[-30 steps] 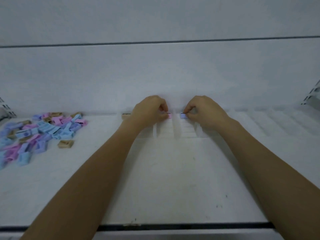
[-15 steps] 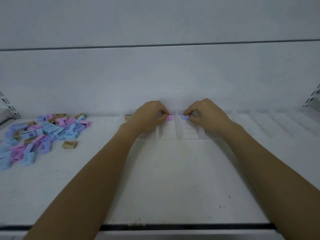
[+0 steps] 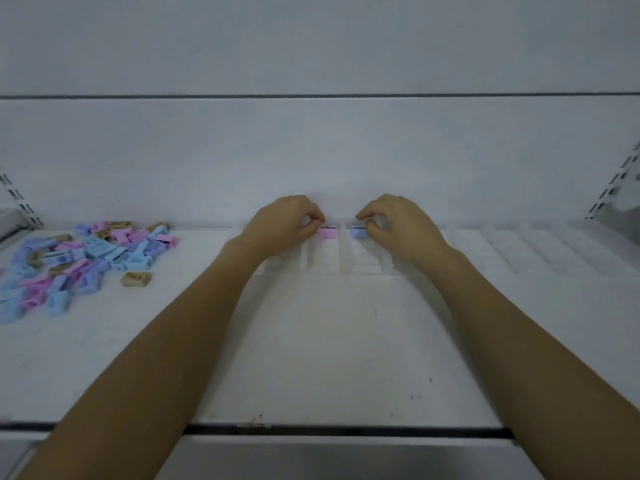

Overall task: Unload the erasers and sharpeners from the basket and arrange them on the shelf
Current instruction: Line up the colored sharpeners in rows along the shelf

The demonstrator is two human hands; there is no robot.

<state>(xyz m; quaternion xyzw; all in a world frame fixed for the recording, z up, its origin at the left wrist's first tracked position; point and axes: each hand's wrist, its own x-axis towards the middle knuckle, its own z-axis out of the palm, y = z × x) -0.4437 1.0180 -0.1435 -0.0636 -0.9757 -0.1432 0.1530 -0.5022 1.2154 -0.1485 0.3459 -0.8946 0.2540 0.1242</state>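
Note:
A pink sharpener (image 3: pixel 327 232) and a pale blue-violet sharpener (image 3: pixel 358 232) stand side by side at the back of the white shelf (image 3: pixel 329 341), in neighbouring lanes of a clear divider rack (image 3: pixel 343 261). My left hand (image 3: pixel 287 225) has curled fingers with the fingertips pinching the pink one's left end. My right hand (image 3: pixel 398 226) pinches the blue-violet one's right end in the same way. A loose pile of blue, pink, violet and tan sharpeners (image 3: pixel 79 265) lies on the shelf at the far left. No basket is in view.
More clear divider lanes (image 3: pixel 540 247) run along the back right of the shelf. Slotted shelf uprights stand at the left (image 3: pixel 17 202) and right (image 3: pixel 616 181) edges. A dark strip (image 3: pixel 346 430) marks the shelf's front edge.
The view has tilted slightly, so everything sits lower in the frame. Both hands stay at the two sharpeners; more of each sharpener now shows beside the fingertips.

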